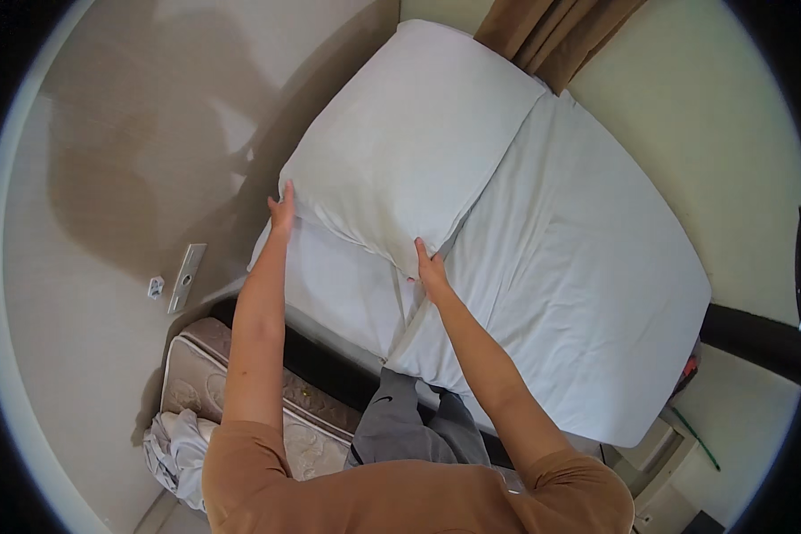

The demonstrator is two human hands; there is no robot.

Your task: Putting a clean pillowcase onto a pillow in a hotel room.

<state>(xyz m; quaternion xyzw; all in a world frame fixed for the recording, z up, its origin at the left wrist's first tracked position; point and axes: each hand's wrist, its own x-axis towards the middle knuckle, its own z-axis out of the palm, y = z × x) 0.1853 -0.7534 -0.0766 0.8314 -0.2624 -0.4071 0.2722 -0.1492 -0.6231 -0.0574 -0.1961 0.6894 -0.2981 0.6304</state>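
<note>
A large white pillow [409, 133] lies at the head end of a bed dressed in white. My left hand [282, 214] grips the pillow's near left corner, close to the wall. At the near right corner, my right hand [431, 270] holds the pillow with the thumb on top and the other fingers mostly hidden beneath. Under and beside the pillow spreads a white bed cover [578, 258], creased along the middle. Its folded edge runs down from my right hand, next to the flatter white sheet [329, 276].
A patterned mattress [200, 378] leans low beside the bed at left, with crumpled light cloth [180, 454] next to it. The left wall [107, 107] carries a switch plate [187, 278]. A brown curtain [552, 36] hangs at the far end. Pale furniture [654, 458] stands at lower right.
</note>
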